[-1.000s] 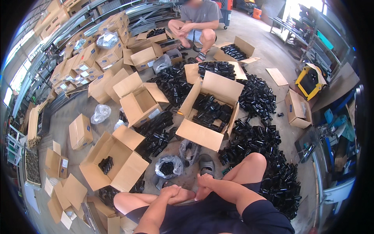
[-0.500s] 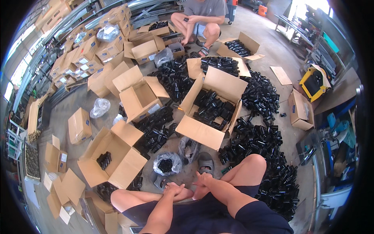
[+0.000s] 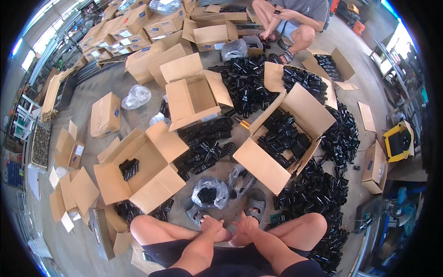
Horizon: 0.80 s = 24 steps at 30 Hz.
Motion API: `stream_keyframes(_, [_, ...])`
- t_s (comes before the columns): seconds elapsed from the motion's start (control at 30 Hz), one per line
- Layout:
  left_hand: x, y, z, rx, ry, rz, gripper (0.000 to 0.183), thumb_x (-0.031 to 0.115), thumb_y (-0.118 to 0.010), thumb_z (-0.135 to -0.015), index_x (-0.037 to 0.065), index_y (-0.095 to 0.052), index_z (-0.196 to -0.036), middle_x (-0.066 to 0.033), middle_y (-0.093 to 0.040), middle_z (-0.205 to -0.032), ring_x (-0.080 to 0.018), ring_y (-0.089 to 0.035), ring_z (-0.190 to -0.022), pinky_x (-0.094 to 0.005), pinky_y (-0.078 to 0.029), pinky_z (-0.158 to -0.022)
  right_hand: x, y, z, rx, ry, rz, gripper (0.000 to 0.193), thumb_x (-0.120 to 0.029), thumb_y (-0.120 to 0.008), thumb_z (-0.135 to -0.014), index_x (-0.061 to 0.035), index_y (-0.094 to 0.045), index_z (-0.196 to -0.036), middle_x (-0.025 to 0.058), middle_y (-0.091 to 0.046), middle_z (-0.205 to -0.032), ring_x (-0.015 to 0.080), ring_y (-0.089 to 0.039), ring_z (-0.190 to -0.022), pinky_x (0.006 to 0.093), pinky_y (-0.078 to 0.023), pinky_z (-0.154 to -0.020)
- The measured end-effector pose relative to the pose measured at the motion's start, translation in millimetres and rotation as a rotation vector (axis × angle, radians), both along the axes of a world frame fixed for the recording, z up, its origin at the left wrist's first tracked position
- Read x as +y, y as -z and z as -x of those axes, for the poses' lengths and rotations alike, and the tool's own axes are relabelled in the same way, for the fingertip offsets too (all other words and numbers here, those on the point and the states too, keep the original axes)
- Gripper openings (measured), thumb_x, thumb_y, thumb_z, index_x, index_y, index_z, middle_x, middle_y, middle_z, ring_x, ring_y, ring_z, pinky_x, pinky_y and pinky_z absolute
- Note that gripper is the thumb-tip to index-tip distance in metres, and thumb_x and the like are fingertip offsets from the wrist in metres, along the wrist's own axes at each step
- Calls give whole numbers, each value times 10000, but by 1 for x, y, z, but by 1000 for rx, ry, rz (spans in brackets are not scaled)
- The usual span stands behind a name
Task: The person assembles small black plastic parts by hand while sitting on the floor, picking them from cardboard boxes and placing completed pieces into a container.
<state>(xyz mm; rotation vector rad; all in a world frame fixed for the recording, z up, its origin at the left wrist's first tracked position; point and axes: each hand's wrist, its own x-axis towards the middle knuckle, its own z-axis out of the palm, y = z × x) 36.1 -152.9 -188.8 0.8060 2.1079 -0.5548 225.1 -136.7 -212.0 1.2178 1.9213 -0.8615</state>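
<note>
Clear plastic forms the crumpled round bag (image 3: pixel 222 193) of small black parts (image 3: pixel 207 195) just beyond the left hand (image 3: pixel 212 225) and right hand (image 3: pixel 247 225), grips I cannot tell, where a nudging grey open-toed sandal (image 3: pixel 195 210) could spill it.

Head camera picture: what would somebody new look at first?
Probably the heaps of shiny black parts, spilling over the floor right of the middle. Next, maybe the big open cardboard box above centre, with more black parts inside. Then the left hand and right hand, low between the knees, and another person squatting up top.
</note>
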Motion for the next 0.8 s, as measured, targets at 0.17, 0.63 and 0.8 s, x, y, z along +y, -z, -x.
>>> stream_keyframes(0.17, [-5,28,-3,76,-24,44,969,413,-711,-829,-87,-249,-1518,-278,-479,-1401,-352,-614,-1207,-392,-553,-932,-5,13,8,33,143,-24,659,-463,-466,-1002,-73,-342,-1518,208,-618,-1288,308,-703,-1076,419,-546,-864])
stream_keyframes(0.63, [-7,29,-7,92,-44,-15,872,341,-658,-850,-72,-280,-1518,-240,-498,-1375,-336,-599,-1207,-443,-569,-882,2,-22,12,20,248,-32,655,-259,-564,-889,14,-407,-1463,187,-731,-1105,304,-724,-1017,411,-559,-871])
stream_keyframes(0.8, [-4,15,-4,49,51,-10,891,335,-628,-867,-95,-221,-1532,-274,-478,-1417,-355,-597,-1227,-415,-521,-994,7,-37,7,19,281,17,695,-262,-609,-877,-3,-384,-1482,170,-711,-1186,307,-718,-1045,475,-603,-817])
